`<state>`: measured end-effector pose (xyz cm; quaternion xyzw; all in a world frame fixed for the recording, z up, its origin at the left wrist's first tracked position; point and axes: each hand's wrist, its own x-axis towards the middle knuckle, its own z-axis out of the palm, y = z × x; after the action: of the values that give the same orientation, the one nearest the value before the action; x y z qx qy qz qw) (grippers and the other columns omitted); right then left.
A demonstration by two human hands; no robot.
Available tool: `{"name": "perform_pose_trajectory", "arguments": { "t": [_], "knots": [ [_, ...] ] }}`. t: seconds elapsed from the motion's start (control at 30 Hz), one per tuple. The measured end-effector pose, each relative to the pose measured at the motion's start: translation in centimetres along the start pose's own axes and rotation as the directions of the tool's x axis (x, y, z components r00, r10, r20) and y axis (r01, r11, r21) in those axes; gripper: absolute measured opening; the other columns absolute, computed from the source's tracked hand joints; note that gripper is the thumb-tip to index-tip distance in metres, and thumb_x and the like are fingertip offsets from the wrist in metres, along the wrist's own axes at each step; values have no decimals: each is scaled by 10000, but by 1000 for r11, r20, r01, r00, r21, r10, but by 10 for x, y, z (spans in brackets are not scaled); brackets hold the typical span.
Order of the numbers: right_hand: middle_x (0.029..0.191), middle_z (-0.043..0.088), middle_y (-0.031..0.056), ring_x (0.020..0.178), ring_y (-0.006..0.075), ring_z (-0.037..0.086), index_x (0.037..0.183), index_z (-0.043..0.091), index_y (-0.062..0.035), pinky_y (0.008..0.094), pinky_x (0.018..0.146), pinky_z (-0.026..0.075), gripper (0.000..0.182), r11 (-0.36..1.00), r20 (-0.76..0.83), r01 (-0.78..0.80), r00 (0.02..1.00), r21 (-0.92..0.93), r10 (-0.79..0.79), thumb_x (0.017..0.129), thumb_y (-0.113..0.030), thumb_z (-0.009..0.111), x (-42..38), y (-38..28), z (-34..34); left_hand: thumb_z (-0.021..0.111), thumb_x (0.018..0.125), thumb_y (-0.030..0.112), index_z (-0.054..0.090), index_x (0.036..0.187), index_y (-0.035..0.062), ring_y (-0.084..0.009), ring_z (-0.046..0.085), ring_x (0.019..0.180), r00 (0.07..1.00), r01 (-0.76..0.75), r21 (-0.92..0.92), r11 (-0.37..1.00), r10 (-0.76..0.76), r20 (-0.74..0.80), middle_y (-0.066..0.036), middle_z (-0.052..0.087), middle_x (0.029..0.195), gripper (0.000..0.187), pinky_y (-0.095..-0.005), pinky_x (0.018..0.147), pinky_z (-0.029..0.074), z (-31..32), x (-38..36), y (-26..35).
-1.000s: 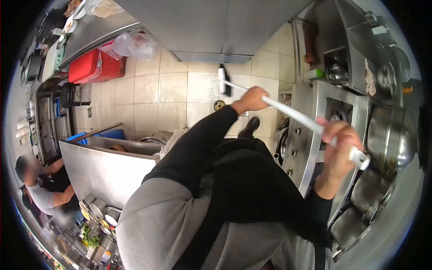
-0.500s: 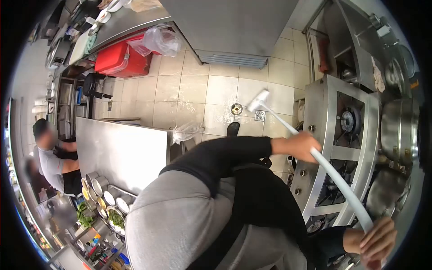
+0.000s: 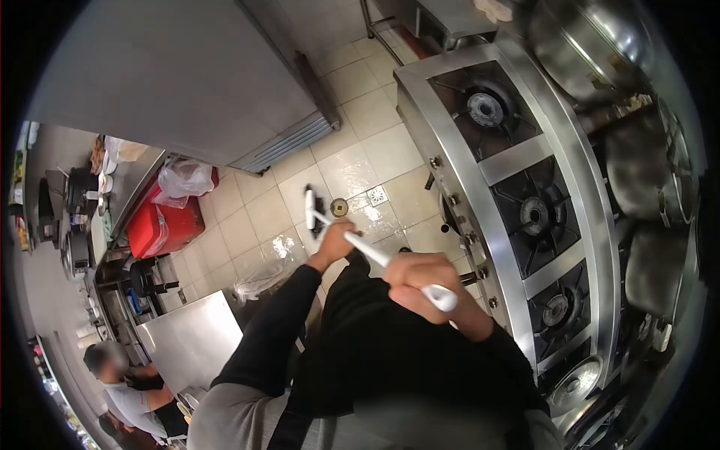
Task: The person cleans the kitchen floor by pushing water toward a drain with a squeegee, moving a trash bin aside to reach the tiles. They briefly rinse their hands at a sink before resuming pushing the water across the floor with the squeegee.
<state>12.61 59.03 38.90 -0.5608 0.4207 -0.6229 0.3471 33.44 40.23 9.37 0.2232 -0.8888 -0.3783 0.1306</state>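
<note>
A white pole (image 3: 369,250) runs from close under the camera down to a white brush head (image 3: 310,208) with dark bristles, which rests on the wet tiled floor (image 3: 279,212). Around the lower part of the pole my left hand (image 3: 332,241) is closed. My right hand (image 3: 424,281) grips the pole near its upper end, whose open tip shows beside the fingers. Just right of the brush head are a round floor drain (image 3: 339,207) and a square drain grate (image 3: 377,196).
A stove (image 3: 517,161) with several burners runs along the right side. At the upper left stands a steel cabinet (image 3: 180,82), with a red bin (image 3: 161,225) below it. A person (image 3: 135,390) stands beyond the steel table (image 3: 196,334).
The view has turned. The brush head has moved from the right of the round drain to its left, and my right hand has come in front of my body with the pole's upper end.
</note>
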Motion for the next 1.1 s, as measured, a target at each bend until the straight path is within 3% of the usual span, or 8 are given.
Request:
{"name": "perform_pose_trajectory", "arguments": {
  "t": [0.13,0.17,0.33,0.4,0.47,0.5,0.87,1.1],
  "knots": [
    [763,626,156,737,277,647,735,562,37,370,680,518,179,985,-60,-173,983,-4,172,870,-6,671,-22,11,-11,787,802,311,634,693,53,-376,648,747,932,355,243,903,-320,-170,-153,620,736,319,-455,696,524,-12,-7,14],
    [766,635,151,740,266,650,735,558,41,378,686,522,180,958,-116,-283,954,-35,277,878,-1,660,-23,2,-21,803,799,368,664,746,60,-373,660,754,951,289,215,933,-255,-173,-148,632,720,342,-451,700,533,-5,-2,11],
    [610,597,61,547,213,589,613,568,-81,352,629,514,405,999,-119,5,993,-49,-11,907,-346,652,3,-114,-90,800,759,324,658,672,68,-367,627,701,999,39,-154,987,-36,21,-135,609,659,305,-459,708,499,8,69,142],
    [557,590,31,499,165,576,601,536,-147,349,650,505,385,960,-50,186,978,-210,-200,918,-335,649,12,-160,-102,742,783,397,705,707,135,-374,652,702,962,-257,-192,947,269,37,-130,663,695,275,-485,730,510,7,94,184],
    [534,489,-5,502,104,509,643,455,-136,310,554,436,468,973,342,213,924,-87,-172,988,-447,520,50,-181,-98,701,779,344,696,715,117,-356,639,718,933,-289,-317,903,339,116,-120,659,689,235,-459,785,479,14,110,204],
    [527,477,4,503,131,497,619,445,-120,334,575,451,464,933,89,167,985,-317,-147,966,-394,582,51,-176,-58,696,785,335,698,707,111,-361,640,706,941,-271,-344,899,322,100,-130,659,682,237,-461,760,482,10,111,199],
    [681,458,66,677,193,497,677,473,-47,431,831,491,376,991,-48,-134,990,20,135,1023,-195,471,165,33,149,701,711,293,679,651,106,-376,645,676,971,33,-148,988,-67,-229,-147,642,655,198,-477,706,502,-136,-10,-111],
    [715,552,108,762,222,602,715,534,5,522,988,508,367,954,-127,-288,946,87,298,1027,-190,532,226,167,322,689,787,265,710,940,89,-369,584,1165,686,621,-44,783,-569,-454,-150,638,1062,234,-621,995,390,-276,-137,-250]
  ]
}}
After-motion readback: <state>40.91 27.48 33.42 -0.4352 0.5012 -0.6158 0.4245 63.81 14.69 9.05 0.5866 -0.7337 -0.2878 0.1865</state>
